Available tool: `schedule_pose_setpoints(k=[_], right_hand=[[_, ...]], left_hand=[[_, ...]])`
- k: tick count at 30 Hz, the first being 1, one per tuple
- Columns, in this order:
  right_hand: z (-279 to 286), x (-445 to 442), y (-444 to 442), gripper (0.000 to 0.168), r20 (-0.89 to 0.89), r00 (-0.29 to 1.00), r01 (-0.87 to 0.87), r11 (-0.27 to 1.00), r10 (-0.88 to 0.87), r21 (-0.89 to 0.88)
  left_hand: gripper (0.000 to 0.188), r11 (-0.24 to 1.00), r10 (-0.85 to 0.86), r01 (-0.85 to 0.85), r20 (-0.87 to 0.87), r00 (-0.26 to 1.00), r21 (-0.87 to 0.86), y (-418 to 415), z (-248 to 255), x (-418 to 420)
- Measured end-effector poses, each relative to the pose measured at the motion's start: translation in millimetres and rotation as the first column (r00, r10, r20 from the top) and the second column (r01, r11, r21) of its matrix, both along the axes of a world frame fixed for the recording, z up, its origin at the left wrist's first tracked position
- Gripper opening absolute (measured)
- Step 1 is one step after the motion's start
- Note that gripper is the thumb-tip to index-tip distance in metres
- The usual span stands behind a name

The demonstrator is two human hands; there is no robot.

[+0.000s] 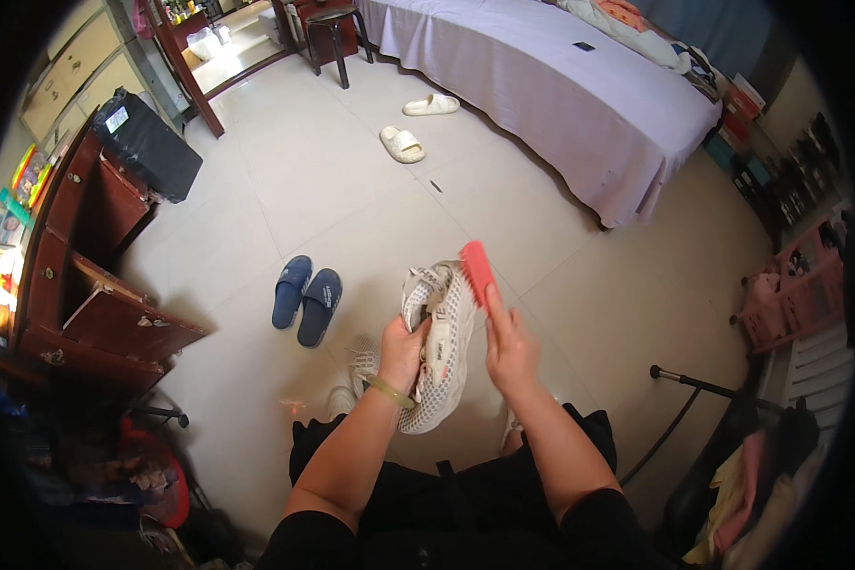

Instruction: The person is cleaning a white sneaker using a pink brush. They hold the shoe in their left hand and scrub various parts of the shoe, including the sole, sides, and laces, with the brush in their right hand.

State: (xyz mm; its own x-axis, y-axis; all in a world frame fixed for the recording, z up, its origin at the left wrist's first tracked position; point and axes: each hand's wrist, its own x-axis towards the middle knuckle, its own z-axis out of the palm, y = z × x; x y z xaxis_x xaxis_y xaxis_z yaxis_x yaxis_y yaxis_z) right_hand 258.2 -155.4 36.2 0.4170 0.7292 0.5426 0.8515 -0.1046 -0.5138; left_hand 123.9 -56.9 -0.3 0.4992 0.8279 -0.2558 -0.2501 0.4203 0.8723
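A white mesh sneaker [438, 363] with grey dots is held up over the floor in front of my lap. My left hand [402, 353] grips it at the ankle opening, the thumb inside; a pale green bangle [390, 392] circles that wrist. In my right hand [511, 345] is a red scrub brush [477, 271], held by its handle. Its bristles face left, against or just beside the shoe's side near the heel or toe end; which end cannot be told. Partly hidden behind my left arm, another light sneaker [363, 356] rests on the floor.
Blue slides [306, 299] lie left on the tiled floor, white slides [402, 144] farther off. A bed with a lilac sheet [541, 121] stands at the back right. Open cabinet doors [135, 313] jut out at left. A pink basket [791, 292] and a black metal bar [712, 388] are at right.
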Motion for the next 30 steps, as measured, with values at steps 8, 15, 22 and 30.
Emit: schedule_pose_setpoints(k=[8, 15, 22, 30], right_hand=[[4, -15, -11, 0.049, -0.207, 0.97, -0.115, 0.99, 0.131, 0.086], [-10, -53, -20, 0.051, -0.268, 0.951, -0.175, 0.983, 0.155, -0.052], [-15, 0, -1, 0.047, -0.379, 0.925, -0.041, 0.988, -0.017, -0.146], [-23, -33, -10, 0.047, -0.334, 0.926, -0.155, 0.985, 0.173, 0.082]], left_hand=[[0.017, 0.977, 0.209, -0.203, -0.085, 0.974, 0.068, 16, 5, -4], [0.015, 0.96, 0.267, -0.259, -0.067, 0.961, 0.108, 25, -2, -3], [0.019, 0.944, 0.141, -0.087, -0.15, 0.979, 0.318, -19, 5, 10], [0.021, 0.953, 0.301, -0.301, -0.019, 0.953, -0.032, 25, -3, -4]])
